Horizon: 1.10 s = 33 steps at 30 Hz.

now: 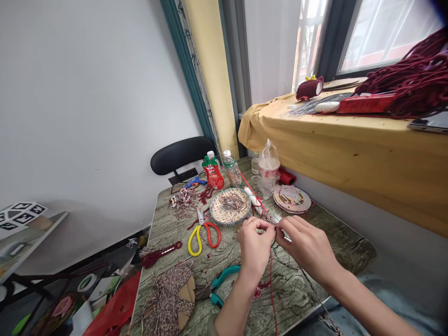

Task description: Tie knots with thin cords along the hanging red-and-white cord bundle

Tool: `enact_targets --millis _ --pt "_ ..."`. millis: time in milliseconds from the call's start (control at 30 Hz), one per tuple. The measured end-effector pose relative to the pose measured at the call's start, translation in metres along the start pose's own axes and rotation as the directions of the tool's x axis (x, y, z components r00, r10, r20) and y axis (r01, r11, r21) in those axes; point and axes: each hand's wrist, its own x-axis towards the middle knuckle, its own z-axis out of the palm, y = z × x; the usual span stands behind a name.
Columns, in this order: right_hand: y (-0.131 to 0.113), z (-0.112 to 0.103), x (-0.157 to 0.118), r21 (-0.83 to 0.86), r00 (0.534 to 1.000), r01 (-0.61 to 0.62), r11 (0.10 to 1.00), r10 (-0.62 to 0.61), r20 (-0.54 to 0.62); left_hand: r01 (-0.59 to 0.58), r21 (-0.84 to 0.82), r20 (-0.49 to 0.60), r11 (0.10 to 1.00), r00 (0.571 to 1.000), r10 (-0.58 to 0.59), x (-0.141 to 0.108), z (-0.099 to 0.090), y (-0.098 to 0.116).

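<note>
My left hand (256, 245) and my right hand (305, 242) meet above the table, fingertips pinched together on a knotted cord (269, 217). From my fingers the cord runs up and away toward a bottle at the back. A thin red cord (272, 289) hangs down from the pinch, and a multicoloured cord (317, 291) trails under my right wrist off the table's edge. A small pale, shiny bit shows by my right fingertips; its kind is unclear. Teal-handled pliers (215, 287) lie partly behind my left forearm.
Scissors (201, 233) lie left of a woven basket (214, 212) holding cord scraps. A red pouch (214, 175), a plastic bottle (233, 172) and a bagged cup (269, 168) stand behind. Wound cord (168, 298) lies front left. A cloth-covered ledge (332, 154) rises at right.
</note>
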Motion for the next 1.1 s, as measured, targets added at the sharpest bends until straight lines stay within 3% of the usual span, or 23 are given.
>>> enact_targets --millis 133,267,400,633,767,833,1033,1100 --pt "-0.003 0.009 -0.008 0.190 0.983 -0.112 0.975 0.136 -0.121 0.138 -0.205 0.057 0.969 0.990 -0.129 0.001 0.002 -0.004" --pt "-0.001 0.012 -0.013 0.381 0.964 -0.222 0.898 0.260 -0.051 0.268 -0.350 0.117 0.897 0.963 -0.242 0.001 0.002 -0.008" --pt "0.002 0.006 -0.014 0.464 0.914 -0.363 0.808 0.406 0.008 0.262 -0.358 0.102 0.896 0.965 -0.242 0.000 0.003 -0.008" --pt "-0.002 0.008 -0.008 0.419 0.947 -0.280 0.864 0.320 -0.026 0.155 -0.286 0.048 0.946 0.988 -0.147 0.000 0.003 -0.005" --pt "-0.006 0.014 -0.008 0.309 0.963 -0.212 0.927 0.253 -0.097 0.162 -0.270 0.046 0.949 0.987 -0.155 -0.001 0.005 -0.006" --pt "-0.007 0.017 -0.009 0.331 0.961 -0.193 0.924 0.246 -0.126 0.188 -0.284 0.056 0.940 0.982 -0.179 -0.001 0.007 -0.006" --pt "-0.009 0.014 -0.013 0.595 0.848 -0.384 0.706 0.524 -0.075 0.200 -0.300 0.074 0.933 0.980 -0.186 0.001 0.005 0.001" --pt "-0.009 0.010 -0.011 0.605 0.860 -0.368 0.706 0.506 -0.067 0.198 -0.295 0.072 0.935 0.980 -0.184 0.002 0.005 0.001"
